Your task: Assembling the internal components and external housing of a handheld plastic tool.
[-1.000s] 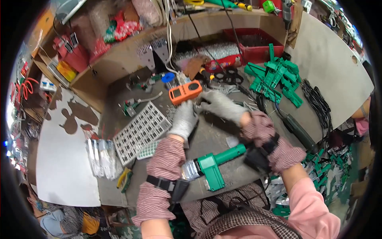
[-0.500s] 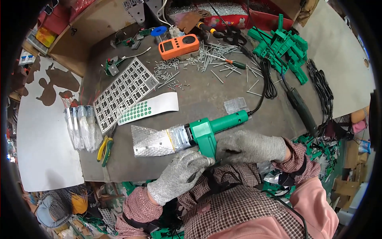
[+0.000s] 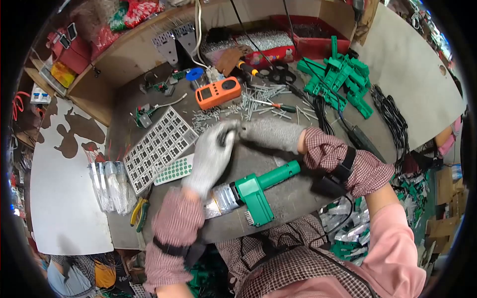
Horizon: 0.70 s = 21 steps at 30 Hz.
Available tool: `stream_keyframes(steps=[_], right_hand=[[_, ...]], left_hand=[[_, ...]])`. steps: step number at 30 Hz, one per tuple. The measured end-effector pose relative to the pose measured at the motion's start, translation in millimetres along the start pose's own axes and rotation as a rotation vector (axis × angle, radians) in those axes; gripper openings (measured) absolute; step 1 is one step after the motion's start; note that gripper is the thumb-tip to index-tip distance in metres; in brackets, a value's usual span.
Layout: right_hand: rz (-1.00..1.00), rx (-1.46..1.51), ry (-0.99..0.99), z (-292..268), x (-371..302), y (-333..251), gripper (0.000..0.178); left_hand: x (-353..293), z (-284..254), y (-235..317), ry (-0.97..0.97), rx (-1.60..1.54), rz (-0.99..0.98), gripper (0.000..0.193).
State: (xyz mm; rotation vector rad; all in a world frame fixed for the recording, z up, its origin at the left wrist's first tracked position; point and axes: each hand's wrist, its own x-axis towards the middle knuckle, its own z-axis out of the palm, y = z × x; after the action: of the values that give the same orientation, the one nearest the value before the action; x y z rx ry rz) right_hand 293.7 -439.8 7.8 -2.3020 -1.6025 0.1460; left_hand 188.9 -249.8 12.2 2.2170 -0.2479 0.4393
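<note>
Both hands wear grey knit gloves. My left hand (image 3: 212,158) reaches over the bench with its fingers bent into a pinch. Against its fingertips, close to the front of a loose screw pile (image 3: 238,107), are the fingers of my right hand (image 3: 273,133), also closed. Whatever lies between them is too small or hidden to make out. Nearer me, a green handheld power tool (image 3: 256,192) lies untouched, its round handle pointing right. Bubble wrap (image 3: 214,202) covers its metal end, partly hidden by my left wrist.
Left of my hands lie a sticker sheet (image 3: 161,149), pliers (image 3: 139,213) and bagged metal parts (image 3: 110,186). Behind them are an orange meter (image 3: 217,93) and a screwdriver (image 3: 276,105). Green housings (image 3: 340,77) and coiled black cables (image 3: 392,116) stand at the right.
My hands have let go of the green tool and moved forward to the screws. The tool now rests on the bench. The whole view has shifted.
</note>
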Motion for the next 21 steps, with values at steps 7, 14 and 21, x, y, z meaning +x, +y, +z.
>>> stream_keyframes(steps=[7,14,21], right_hand=[[0.142,0.204,0.19,-20.7,-63.5,-33.3,0.017],[0.208,0.202,0.342,5.1,-130.3,-77.9,0.017],[0.311,0.295,0.387,17.0,-135.4,-79.9,0.021]], left_hand=[[76.0,51.1,-57.9,-0.307,0.613,-0.046,0.018],[76.1,41.6,-33.4,-0.287,0.464,-0.073,0.029],[-2.2,57.4,20.9,-0.689,-0.302,-0.201,0.024]])
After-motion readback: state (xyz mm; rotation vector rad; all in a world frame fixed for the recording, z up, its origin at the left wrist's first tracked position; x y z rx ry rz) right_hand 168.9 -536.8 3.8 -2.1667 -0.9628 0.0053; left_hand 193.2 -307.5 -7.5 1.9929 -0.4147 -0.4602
